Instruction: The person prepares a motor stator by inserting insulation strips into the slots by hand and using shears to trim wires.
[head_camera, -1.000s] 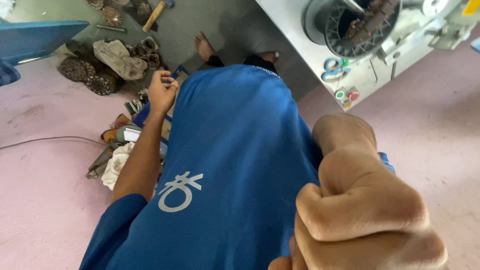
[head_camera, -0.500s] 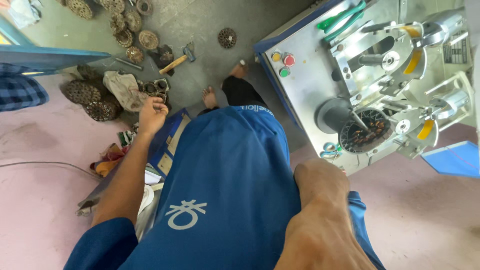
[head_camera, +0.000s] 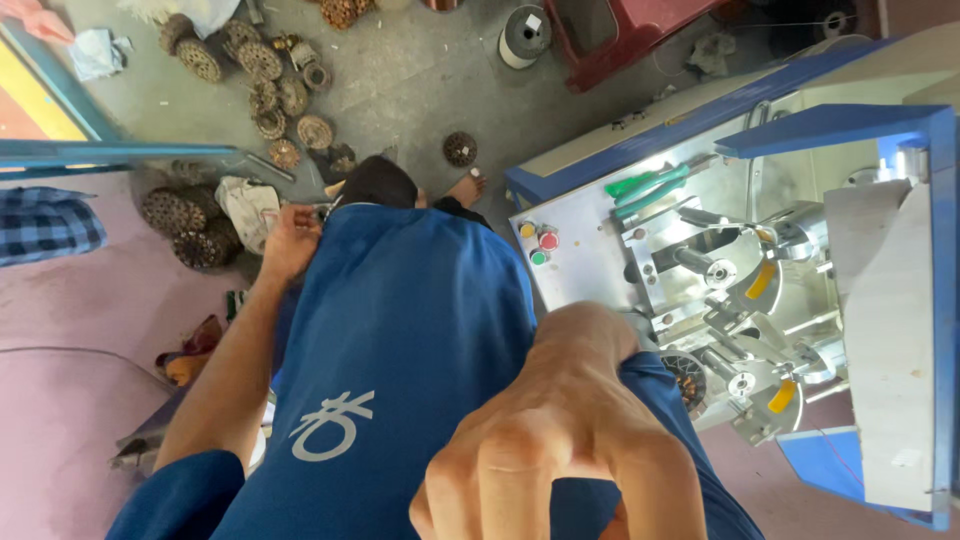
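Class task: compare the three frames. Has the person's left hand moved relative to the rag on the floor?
Cannot tell for sure: the camera swings. The left hand lies just right of the rag, much as before.

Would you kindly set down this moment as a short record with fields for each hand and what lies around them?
View: head camera looking straight down the person's blue shirt to the floor.
Left hand: left hand at the shirt's left edge, fingers curled; what it grips cannot be told.
Right hand: right hand close to the lens, a loose fist, nothing visible in it.
To the right: grey and blue machine with coloured buttons and green-handled pliers.
On the floor: rusty round stator cores, a red stool, a bare foot.
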